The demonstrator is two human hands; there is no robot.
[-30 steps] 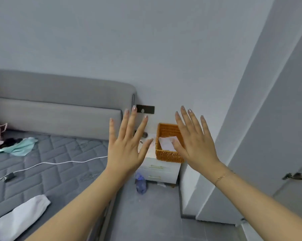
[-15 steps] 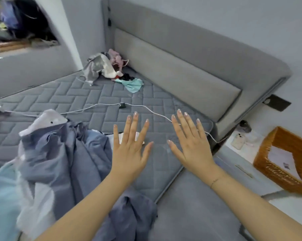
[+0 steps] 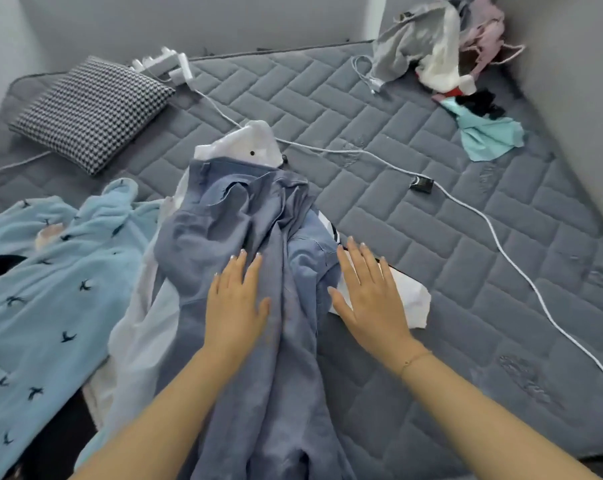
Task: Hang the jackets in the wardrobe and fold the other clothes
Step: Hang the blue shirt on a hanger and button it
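Observation:
A crumpled grey-blue garment (image 3: 237,220) lies heaped on the grey quilted mattress (image 3: 414,209), on top of a white garment (image 3: 255,143). My left hand (image 3: 236,306) is spread flat over the grey-blue cloth, fingers straight. My right hand (image 3: 369,292) is flat too, over the pile's right edge and a white piece of cloth (image 3: 411,299). Neither hand holds anything. To the left lies a light blue fleece garment (image 3: 40,289) with small dark bird marks.
A houndstooth pillow (image 3: 92,109) and a white power strip (image 3: 165,65) lie at the far left. A white cable (image 3: 501,251) crosses the mattress. More clothes (image 3: 431,46) and a teal cloth (image 3: 487,133) sit in the far right corner by the headboard.
The view has swung left and down from the nightstand and wall to the bed. Both hands, held up open before, have lowered over the grey-blue pile.

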